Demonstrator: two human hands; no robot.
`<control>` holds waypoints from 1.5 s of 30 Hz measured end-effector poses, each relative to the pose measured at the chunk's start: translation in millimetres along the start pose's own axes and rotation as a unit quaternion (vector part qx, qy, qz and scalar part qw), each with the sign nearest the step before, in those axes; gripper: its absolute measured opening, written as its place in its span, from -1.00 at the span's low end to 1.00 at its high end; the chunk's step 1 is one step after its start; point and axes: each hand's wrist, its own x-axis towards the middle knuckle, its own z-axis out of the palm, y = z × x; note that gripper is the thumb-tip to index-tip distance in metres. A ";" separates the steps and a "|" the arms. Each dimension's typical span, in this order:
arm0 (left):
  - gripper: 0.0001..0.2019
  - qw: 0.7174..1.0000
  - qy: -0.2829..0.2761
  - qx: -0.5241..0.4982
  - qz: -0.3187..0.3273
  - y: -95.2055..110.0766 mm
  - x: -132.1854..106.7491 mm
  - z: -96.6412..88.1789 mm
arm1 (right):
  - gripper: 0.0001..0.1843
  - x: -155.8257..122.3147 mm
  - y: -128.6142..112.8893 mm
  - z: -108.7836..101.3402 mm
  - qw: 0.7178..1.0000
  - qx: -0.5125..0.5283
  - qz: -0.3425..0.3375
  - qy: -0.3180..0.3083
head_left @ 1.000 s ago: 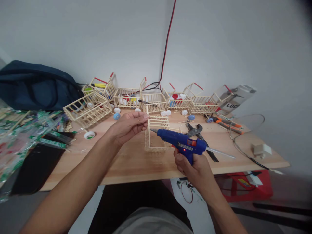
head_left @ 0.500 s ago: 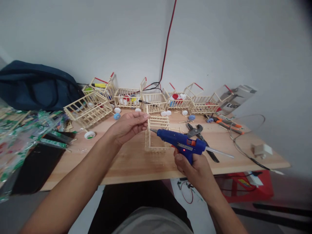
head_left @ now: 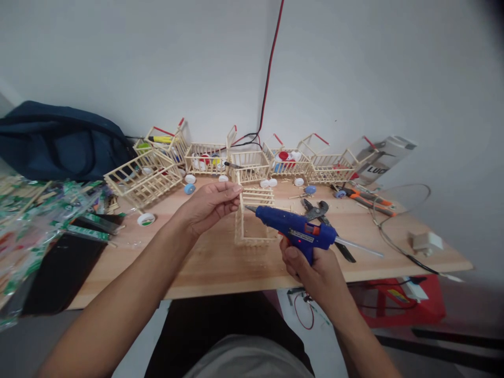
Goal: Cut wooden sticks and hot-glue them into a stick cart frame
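Observation:
With thumb and fingers pinched, my left hand [head_left: 214,205] grips the upper left corner of a small wooden-stick frame [head_left: 255,241], an open box shape with several slats across its far end. Wrapped round the handle of a blue hot glue gun [head_left: 293,226] is my right hand [head_left: 311,268]. A clear glue stick [head_left: 360,247] pokes out of the gun's back, and a small red light glows on its side. The nozzle points left, close to the frame's left side; whether it touches cannot be made out.
Several stick-built carts [head_left: 248,165] with red handles line the wall, some holding bottle caps. Behind the glue gun lie dark pliers [head_left: 315,210]; orange-handled pliers [head_left: 370,202] and a white adapter [head_left: 427,241] lie right. Plastic packaging [head_left: 35,231] and a dark blue bag [head_left: 59,139] occupy the left.
The glue gun and my right hand have shifted slightly right, its nozzle drawing back a little from the frame's left side. My left hand keeps its hold on the frame.

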 end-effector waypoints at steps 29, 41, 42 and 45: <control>-0.73 0.998 0.043 -0.002 0.053 3.0 1.5 -3.4 | -0.76 11.8 10.5 -64.6 0.971 0.116 -0.058 0.202; -0.74 0.973 0.100 0.103 0.180 4.5 -3.6 12.3 | -0.62 8.1 -14.7 -36.2 0.999 0.028 -0.022 0.024; -0.75 0.972 0.097 0.103 0.188 4.8 -3.9 12.5 | -0.61 9.6 -15.1 -32.7 1.000 0.020 -0.012 0.015; -0.76 0.971 0.085 0.092 0.206 5.7 -4.5 13.3 | -0.56 11.4 -16.5 -24.8 1.000 0.015 0.020 -0.001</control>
